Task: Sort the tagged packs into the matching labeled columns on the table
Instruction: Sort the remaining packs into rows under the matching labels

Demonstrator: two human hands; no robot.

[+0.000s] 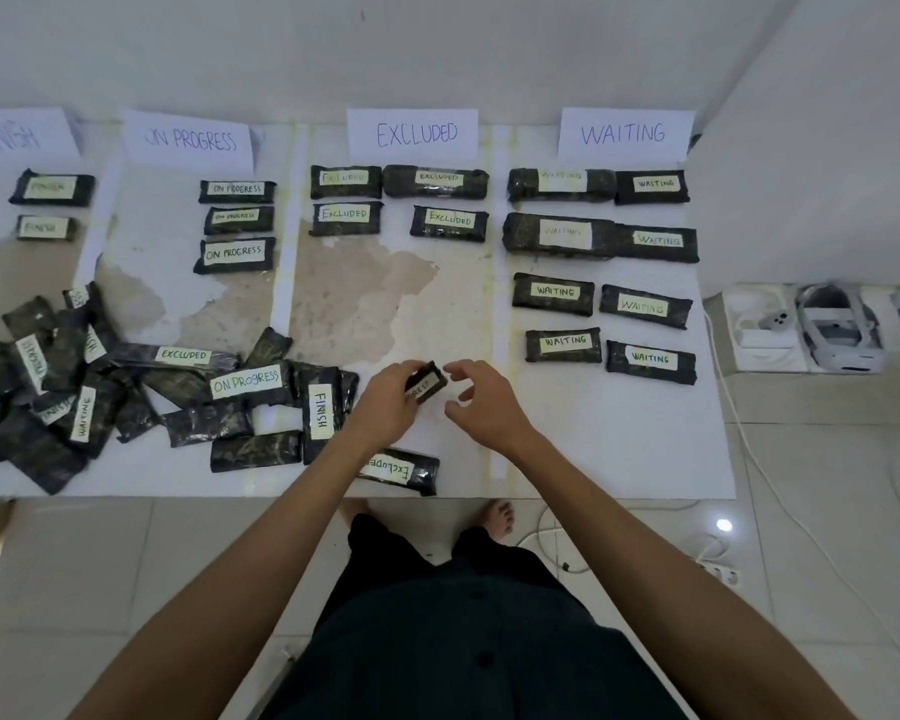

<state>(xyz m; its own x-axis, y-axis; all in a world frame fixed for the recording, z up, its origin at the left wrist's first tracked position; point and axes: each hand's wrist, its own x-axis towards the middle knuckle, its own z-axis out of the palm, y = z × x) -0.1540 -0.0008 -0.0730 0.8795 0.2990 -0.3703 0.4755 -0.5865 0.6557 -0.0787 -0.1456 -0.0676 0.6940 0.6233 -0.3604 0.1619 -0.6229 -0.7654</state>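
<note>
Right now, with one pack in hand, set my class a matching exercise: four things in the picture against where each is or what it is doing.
Things:
1. left hand
2. right hand
3. headset
4. unsorted pile

Places or states:
A. right of the table
B. holds nothing
C. table's near left
D. grips a small pack

Pairs: 1-D, 2-B, 3-A, 4-C

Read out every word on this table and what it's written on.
"FINISH": faint leftmost sign; two packs beneath; pile pack.
"ON PROGRESS": second sign; three packs beneath; pile pack.
"EXCLUDED": third sign; four packs beneath; pile pack; near-edge pack, end covered.
"WAITING": rightmost sign; eight packs beneath; pile pack.
"RESS": held pack in left hand; rest hidden.
Other pile tags: unreadable.
</note>
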